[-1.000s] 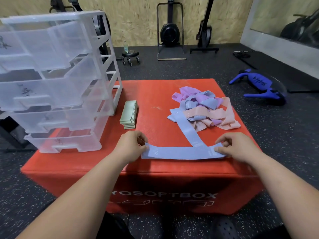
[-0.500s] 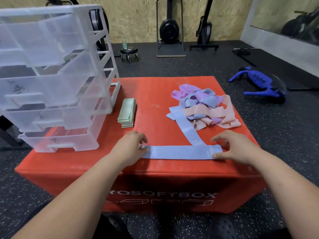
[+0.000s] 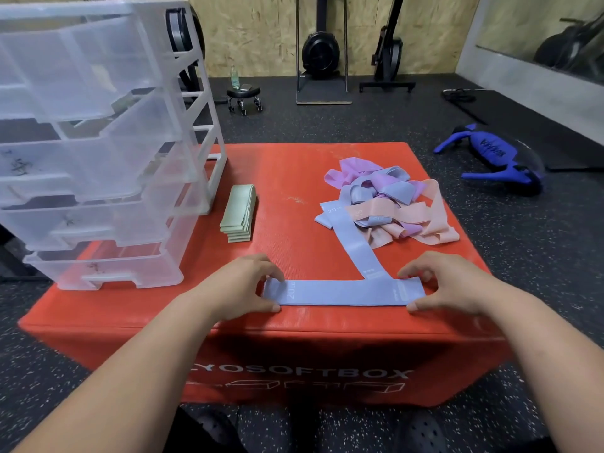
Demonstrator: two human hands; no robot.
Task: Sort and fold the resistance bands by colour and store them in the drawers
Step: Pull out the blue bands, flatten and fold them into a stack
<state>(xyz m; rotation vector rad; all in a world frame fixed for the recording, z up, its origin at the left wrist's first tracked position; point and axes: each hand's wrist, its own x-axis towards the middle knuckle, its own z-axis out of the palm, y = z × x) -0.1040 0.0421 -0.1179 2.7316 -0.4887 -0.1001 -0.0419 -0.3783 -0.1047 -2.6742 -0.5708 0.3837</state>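
Note:
A blue resistance band (image 3: 343, 291) lies flat along the near edge of the red soft box (image 3: 294, 178). My left hand (image 3: 242, 286) pinches its left end between thumb and fingers. My right hand (image 3: 441, 282) pinches its right end the same way. A second blue band (image 3: 351, 238) runs from the flat one back to a tangled pile of blue, purple and pink bands (image 3: 389, 204). Folded green bands (image 3: 238, 213) sit stacked beside the clear plastic drawer unit (image 3: 98, 142), whose drawers are pulled partly out.
The drawer unit fills the box's left side. Around the box is dark rubber gym floor, with a blue exercise device (image 3: 496, 158) at right, a small wheeled stool (image 3: 243, 96) and gym machines along the wooden back wall.
The camera has tilted slightly. Both hands have shifted a little on the band ends, now pinching them with thumbs at the near edge. The band lies straighter.

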